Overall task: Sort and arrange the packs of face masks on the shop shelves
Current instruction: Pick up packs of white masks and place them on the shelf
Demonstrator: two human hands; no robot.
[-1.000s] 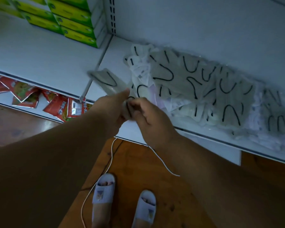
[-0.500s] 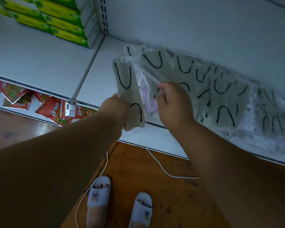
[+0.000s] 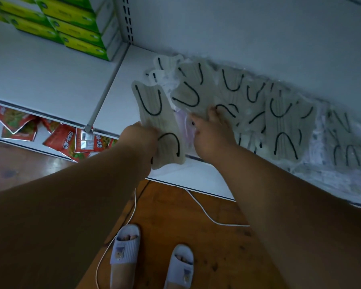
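Note:
My left hand (image 3: 141, 140) grips a grey face mask pack with black ear loops (image 3: 156, 119), holding it upright over the front of the white shelf (image 3: 117, 97). My right hand (image 3: 212, 133) reaches into the heap of mask packs (image 3: 258, 109) that lies spread along the shelf against the back wall, fingers resting on the packs near a pale pink one (image 3: 182, 122). Whether those fingers pinch a pack is hidden.
Green boxes (image 3: 71, 28) are stacked at the back left of the neighbouring shelf. Red snack packets (image 3: 67, 140) lie on the lower shelf at left. A white cable (image 3: 204, 213) runs across the wooden floor by my slippers (image 3: 125, 247).
My left hand lifted one mask pack upright from the heap. My right hand let go of it and moved right, onto the packs in the pile.

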